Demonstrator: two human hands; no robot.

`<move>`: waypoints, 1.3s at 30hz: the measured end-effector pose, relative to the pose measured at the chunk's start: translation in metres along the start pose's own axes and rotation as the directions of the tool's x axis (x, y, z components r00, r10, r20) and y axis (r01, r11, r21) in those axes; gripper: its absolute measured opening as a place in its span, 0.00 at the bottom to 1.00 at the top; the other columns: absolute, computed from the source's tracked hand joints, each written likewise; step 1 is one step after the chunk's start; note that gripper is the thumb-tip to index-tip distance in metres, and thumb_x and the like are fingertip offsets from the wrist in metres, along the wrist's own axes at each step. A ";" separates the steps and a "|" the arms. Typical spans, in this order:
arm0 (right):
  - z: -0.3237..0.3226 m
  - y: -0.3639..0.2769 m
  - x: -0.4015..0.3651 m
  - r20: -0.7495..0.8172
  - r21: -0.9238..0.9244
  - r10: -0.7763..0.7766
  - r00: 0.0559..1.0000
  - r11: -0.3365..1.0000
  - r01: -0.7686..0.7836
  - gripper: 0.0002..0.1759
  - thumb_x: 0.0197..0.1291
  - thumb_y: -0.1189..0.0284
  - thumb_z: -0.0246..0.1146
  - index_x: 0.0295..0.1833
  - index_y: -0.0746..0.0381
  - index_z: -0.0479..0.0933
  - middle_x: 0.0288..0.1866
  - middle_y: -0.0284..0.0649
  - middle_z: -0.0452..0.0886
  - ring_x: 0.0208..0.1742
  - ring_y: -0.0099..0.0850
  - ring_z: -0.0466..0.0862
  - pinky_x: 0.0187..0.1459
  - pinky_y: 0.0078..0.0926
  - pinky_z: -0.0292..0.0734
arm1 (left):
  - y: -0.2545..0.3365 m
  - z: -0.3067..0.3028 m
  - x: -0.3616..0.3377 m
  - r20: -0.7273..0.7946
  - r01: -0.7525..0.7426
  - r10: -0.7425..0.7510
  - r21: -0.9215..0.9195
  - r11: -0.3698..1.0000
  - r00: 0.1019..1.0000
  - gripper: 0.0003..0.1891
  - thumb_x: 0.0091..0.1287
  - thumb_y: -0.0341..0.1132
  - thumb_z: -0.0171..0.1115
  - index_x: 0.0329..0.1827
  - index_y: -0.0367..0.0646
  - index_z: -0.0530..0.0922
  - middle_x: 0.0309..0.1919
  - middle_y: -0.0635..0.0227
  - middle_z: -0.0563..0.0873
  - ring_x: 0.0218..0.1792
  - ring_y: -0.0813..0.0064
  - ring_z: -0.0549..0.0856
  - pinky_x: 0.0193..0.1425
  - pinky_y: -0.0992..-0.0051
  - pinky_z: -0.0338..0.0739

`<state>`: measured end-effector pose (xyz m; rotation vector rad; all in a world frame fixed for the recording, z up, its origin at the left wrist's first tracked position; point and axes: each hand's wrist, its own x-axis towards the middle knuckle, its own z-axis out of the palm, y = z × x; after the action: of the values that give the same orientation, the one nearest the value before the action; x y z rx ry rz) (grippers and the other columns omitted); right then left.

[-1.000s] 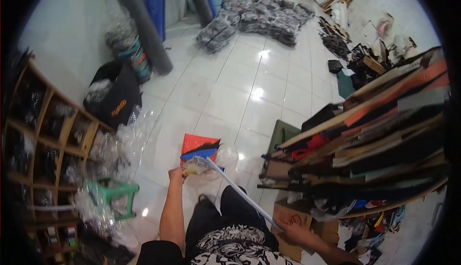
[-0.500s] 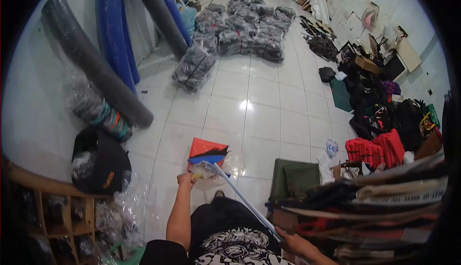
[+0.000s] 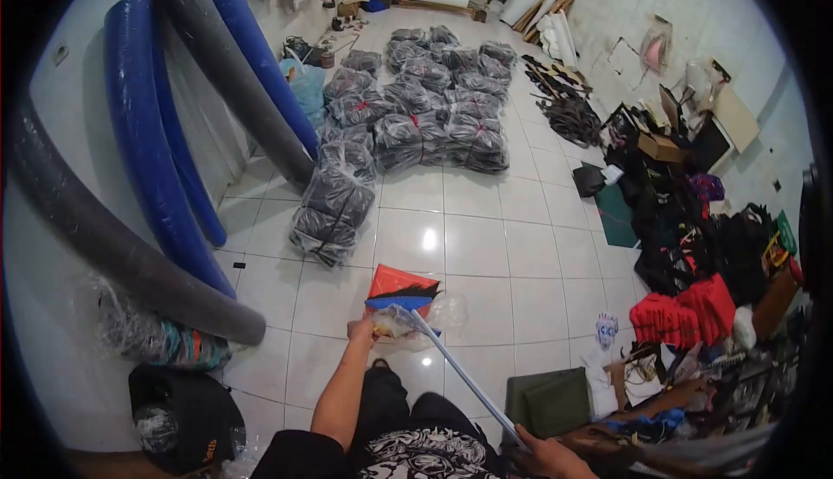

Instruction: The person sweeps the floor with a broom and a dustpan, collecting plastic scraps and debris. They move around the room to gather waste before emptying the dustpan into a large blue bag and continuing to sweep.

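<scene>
My left hand (image 3: pixel 363 331) is closed at the near end of a red dustpan (image 3: pixel 395 279), round what looks like its yellowish grip. Crumpled clear plastic (image 3: pixel 397 326) lies against the dustpan beside that hand. The blue broom head (image 3: pixel 397 303), with dark bristles, rests over the pan's opening. From it a pale blue broom handle (image 3: pixel 473 382) slants down to my right hand (image 3: pixel 551 457), whose fingers wrap round its upper end. More clear plastic (image 3: pixel 449 312) shows just right of the pan.
Plastic-wrapped dark bundles (image 3: pixel 416 141) stand on the white tiled floor (image 3: pixel 473 245) ahead. Long grey and blue rolls (image 3: pixel 139 132) lean at the left wall. A black bag (image 3: pixel 186 418) is near left. Red folded pieces (image 3: pixel 685 314) and a green case (image 3: pixel 548 401) sit right.
The view has tilted up and shows more of the far room. Both hands have travelled forward with the dustpan and broom, which stay together.
</scene>
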<state>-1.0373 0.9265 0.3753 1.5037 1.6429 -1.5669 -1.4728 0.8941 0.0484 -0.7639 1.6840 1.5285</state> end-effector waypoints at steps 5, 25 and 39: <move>-0.053 -0.120 0.066 0.071 -0.605 -0.142 0.987 0.780 0.156 0.40 0.56 0.66 0.56 0.74 0.50 0.47 0.28 0.63 0.78 0.32 0.60 0.80 0.38 0.49 0.76 | 0.124 0.087 0.048 0.107 0.001 -0.001 0.002 1.000 0.994 0.04 0.53 0.16 0.51 0.31 0.26 0.72 0.18 0.52 0.75 0.11 0.70 0.74 0.11 0.76 0.69; -0.334 -0.689 0.387 0.108 -0.850 -0.151 0.983 0.499 0.170 0.39 0.60 0.70 0.53 0.74 0.46 0.43 0.33 0.61 0.78 0.35 0.56 0.81 0.40 0.50 0.75 | 0.583 0.396 0.323 0.222 0.099 -0.022 -0.344 0.934 0.975 0.06 0.60 0.20 0.53 0.35 0.23 0.70 0.26 0.46 0.77 0.13 0.69 0.76 0.10 0.84 0.65; -0.417 -1.060 0.590 0.258 -0.930 -0.271 0.927 0.191 0.315 0.38 0.60 0.70 0.52 0.74 0.46 0.45 0.30 0.59 0.79 0.32 0.55 0.81 0.37 0.49 0.75 | 0.849 0.490 0.493 -0.022 -0.055 0.051 -0.518 0.853 0.998 0.06 0.63 0.21 0.53 0.38 0.27 0.67 0.29 0.43 0.76 0.14 0.75 0.73 0.10 0.86 0.59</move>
<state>-2.0041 1.7652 0.4554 0.4277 2.2745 -0.3184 -2.3850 1.5023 0.1015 -1.0005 1.3047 2.0591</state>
